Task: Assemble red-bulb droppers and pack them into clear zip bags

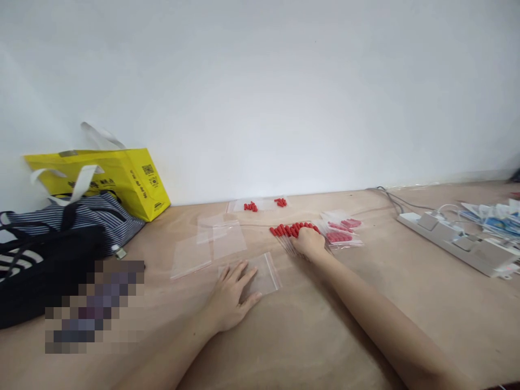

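Note:
My left hand [233,297] lies flat with its fingers spread on a clear zip bag [268,273]. My right hand [309,245] is curled closed at a row of red-headed pieces [289,230] with thin pale shafts pointing toward me. Its fingertips are hidden, so I cannot tell what they pinch. Just right of that hand are clear bags with red pieces inside [339,237]. More flat zip bags [190,257] lie beyond my left hand, some overlapping. Near the wall, two small groups of loose red pieces [251,207] rest on clear plastic.
At the left stand a yellow tote bag [148,187], a striped cloth bag [95,219] and a black bag [52,271]. A blurred-out item [97,306] lies before them. On the right are a white power strip [450,246] with cables and blue-white packets [498,222]. A white wall [284,97] closes the back.

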Demonstrator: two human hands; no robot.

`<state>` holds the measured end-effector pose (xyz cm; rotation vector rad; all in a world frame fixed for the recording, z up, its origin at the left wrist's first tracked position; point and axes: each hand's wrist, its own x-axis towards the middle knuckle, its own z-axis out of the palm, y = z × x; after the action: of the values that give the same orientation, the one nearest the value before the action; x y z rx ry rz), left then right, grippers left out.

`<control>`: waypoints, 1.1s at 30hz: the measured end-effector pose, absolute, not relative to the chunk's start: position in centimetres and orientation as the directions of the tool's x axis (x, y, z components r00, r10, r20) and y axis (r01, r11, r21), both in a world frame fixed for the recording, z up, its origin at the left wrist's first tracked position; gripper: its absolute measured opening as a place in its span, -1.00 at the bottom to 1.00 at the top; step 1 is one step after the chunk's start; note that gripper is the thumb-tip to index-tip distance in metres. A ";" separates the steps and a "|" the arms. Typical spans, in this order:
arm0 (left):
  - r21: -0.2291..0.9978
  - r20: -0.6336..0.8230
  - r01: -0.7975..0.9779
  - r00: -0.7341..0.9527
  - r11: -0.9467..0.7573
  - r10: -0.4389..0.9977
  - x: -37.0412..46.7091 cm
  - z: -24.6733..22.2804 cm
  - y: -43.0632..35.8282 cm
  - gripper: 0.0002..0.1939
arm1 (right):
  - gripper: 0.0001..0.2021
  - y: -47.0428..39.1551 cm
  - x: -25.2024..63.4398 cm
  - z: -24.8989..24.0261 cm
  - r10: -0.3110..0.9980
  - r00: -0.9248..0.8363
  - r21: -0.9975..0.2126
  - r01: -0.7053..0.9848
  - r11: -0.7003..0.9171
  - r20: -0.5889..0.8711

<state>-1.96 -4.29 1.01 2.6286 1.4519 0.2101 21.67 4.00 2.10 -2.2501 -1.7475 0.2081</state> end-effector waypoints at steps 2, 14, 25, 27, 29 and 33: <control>0.178 0.052 0.832 0.525 -0.525 0.849 -1.9 1.1 -4.3 -0.44 | -0.72 3.9 21.7 2.1 0.965 0.255 -0.325 0.919 -0.224 0.056; 0.200 0.017 0.809 0.562 -0.553 0.827 -2.0 1.1 -4.7 -0.45 | -0.83 2.3 23.7 2.0 0.980 0.085 -0.596 0.802 0.038 0.178; 0.333 0.109 0.735 0.593 -0.591 0.798 -1.1 0.7 -5.5 -0.48 | -0.35 -2.6 22.5 -1.9 0.975 0.094 -0.975 -0.079 0.209 0.202; 0.342 0.138 0.736 0.575 -0.584 0.806 -1.4 0.8 -5.3 -0.48 | -0.40 -2.6 22.1 -2.1 0.974 0.128 -0.975 -0.098 0.201 0.188; 0.317 0.142 0.737 0.586 -0.598 0.798 -1.8 1.0 -5.1 -0.47 | -0.46 -2.4 21.8 -2.2 0.973 0.131 -0.975 -0.094 0.204 0.191; 0.288 0.074 0.716 0.646 -0.636 0.760 -2.5 1.3 -4.8 -0.48 | -0.53 -2.4 21.5 -2.2 0.975 0.112 -0.976 -0.083 0.204 0.194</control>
<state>-2.48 -4.75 1.35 2.6333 1.2000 0.2764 21.50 -2.42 -2.23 -1.0414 -1.1540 1.0311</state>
